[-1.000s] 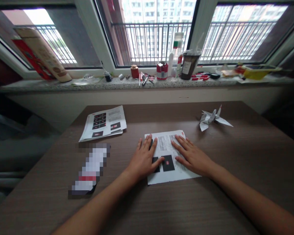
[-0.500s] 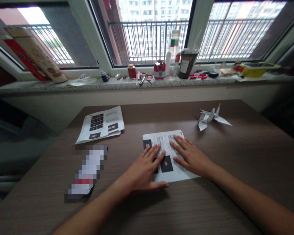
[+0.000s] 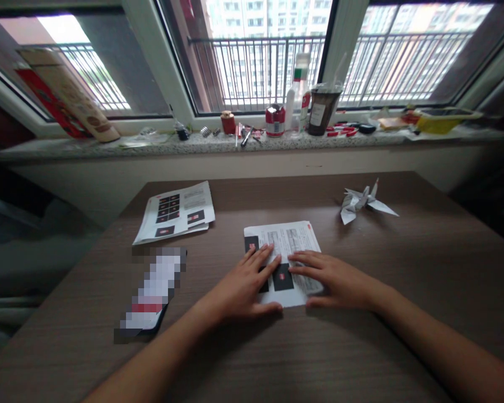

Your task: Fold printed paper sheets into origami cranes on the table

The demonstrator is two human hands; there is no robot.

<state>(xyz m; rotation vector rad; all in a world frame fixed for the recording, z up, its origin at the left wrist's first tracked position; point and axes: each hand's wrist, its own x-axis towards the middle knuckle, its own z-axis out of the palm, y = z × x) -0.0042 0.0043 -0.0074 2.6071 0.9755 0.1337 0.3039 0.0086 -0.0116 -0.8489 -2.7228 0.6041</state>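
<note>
A printed sheet of paper [image 3: 288,240] with black squares lies flat on the brown table [image 3: 361,347] in front of me. My left hand [image 3: 239,288] rests flat on its lower left part, fingers stretched out, thumb at the sheet's near edge. My right hand [image 3: 334,280] lies flat on its lower right part, fingers pointing left towards the left hand, thumb at the near edge. Both hands press on the paper and grip nothing.
A stack of printed sheets [image 3: 176,211] lies at the table's far left, a blurred-out flat object [image 3: 153,294] nearer. A folded paper crane [image 3: 361,202] sits far right. The windowsill [image 3: 109,148] holds a can, bottles, a cup, scissors and small items.
Both hands have slid towards me down the sheet. The right hand has turned so its fingers point left, and the two hands have come closer together near the sheet's near edge.
</note>
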